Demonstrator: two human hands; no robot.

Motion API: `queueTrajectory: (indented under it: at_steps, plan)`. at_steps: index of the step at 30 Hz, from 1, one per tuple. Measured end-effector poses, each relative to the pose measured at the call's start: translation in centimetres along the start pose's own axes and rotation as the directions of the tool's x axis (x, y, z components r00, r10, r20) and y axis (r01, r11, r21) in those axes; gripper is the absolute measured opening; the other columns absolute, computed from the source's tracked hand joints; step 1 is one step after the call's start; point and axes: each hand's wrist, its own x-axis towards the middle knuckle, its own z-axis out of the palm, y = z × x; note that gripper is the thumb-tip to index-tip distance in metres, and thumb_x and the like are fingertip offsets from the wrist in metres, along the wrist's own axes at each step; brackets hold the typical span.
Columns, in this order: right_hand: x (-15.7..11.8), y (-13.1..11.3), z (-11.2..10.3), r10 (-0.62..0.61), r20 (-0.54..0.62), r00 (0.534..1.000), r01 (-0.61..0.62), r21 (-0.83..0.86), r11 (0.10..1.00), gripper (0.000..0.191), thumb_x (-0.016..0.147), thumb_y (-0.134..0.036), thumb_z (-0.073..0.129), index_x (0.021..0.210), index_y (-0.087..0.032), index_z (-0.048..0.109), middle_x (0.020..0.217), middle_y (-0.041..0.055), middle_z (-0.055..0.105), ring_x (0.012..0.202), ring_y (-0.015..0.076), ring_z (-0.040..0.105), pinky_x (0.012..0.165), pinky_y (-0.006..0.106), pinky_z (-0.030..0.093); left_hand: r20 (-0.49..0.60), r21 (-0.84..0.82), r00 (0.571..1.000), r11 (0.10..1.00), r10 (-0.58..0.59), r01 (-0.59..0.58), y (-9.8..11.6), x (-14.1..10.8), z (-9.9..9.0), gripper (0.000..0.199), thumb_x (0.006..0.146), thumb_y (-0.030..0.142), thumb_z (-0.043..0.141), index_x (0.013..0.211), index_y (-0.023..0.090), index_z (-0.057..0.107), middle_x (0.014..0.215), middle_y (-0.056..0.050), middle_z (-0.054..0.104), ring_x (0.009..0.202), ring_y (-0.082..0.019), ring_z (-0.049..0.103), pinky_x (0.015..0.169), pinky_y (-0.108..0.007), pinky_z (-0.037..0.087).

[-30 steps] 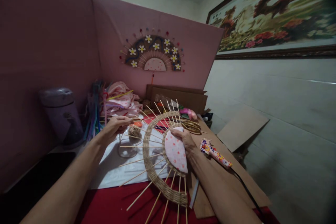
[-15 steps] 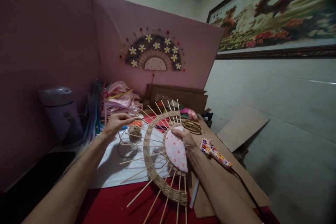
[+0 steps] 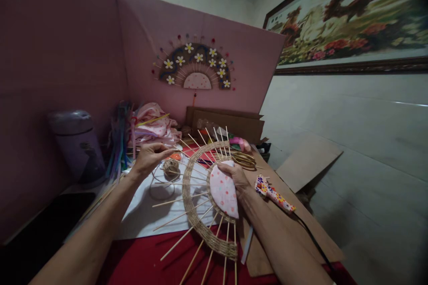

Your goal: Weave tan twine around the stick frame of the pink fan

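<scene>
A half-round fan frame [image 3: 188, 187] of thin wooden sticks and a woven twine band is held up in front of me, its straight side facing right. My right hand [image 3: 234, 176] grips it at the half-circle centre [image 3: 224, 193], which is covered in pink dotted cloth, thumb on the front. At the upper left, my left hand [image 3: 152, 158] is closed in a pinch at the outer end of a stick; exactly what lies between those fingertips is partly hidden. A ball of twine [image 3: 171, 168] with loose loops rests on white sheeting [image 3: 143, 213] behind the sticks.
A flower-patterned glue gun [image 3: 276, 195] with a black cord lies on a brown board [image 3: 301, 236] at right. Behind are a coil of golden cord [image 3: 245, 160], pink cloth [image 3: 155, 122] and cardboard [image 3: 227, 122]. A purple tumbler [image 3: 76, 147] stands left; a finished fan [image 3: 197, 64] hangs behind.
Almost nothing differs. The lower sticks of the fan frame have shifted very slightly left, and both hands keep their places.
</scene>
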Motion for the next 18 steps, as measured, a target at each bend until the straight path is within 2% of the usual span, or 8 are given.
queueTrajectory:
  at_steps: [7, 18]
  plan:
    - [0.5, 0.1, -0.4, 0.001, -0.026, 1.0, -0.002, -0.016, 1.0, 0.018, 0.061, -0.012, 0.073, 0.074, -0.014, 0.061, 0.058, 0.0021, 0.068, 0.05, 0.0155, 0.062, 0.052, 0.027, 0.051, 0.145, 0.082, 0.989, 0.996, -0.034, 0.022, -0.5, -0.2, 0.0, 0.033, 0.063, 0.042, 0.07, 0.058, 0.01, 0.064, 0.05, 0.001, 0.048, 0.049, -0.007, 0.038, 0.047, -0.021, 0.026]
    - [0.4, 0.0, -0.4, -0.004, -0.032, 0.999, 0.003, -0.008, 1.0, 0.019, 0.06, -0.011, 0.073, 0.074, -0.013, 0.061, 0.059, 0.0023, 0.067, 0.05, 0.0158, 0.062, 0.052, 0.028, 0.051, 0.201, 0.115, 0.977, 0.992, -0.072, 0.05, -1.2, 0.0, 0.0, 0.036, 0.063, 0.044, 0.068, 0.061, 0.009, 0.065, 0.052, 0.001, 0.049, 0.052, -0.008, 0.038, 0.049, -0.023, 0.027]
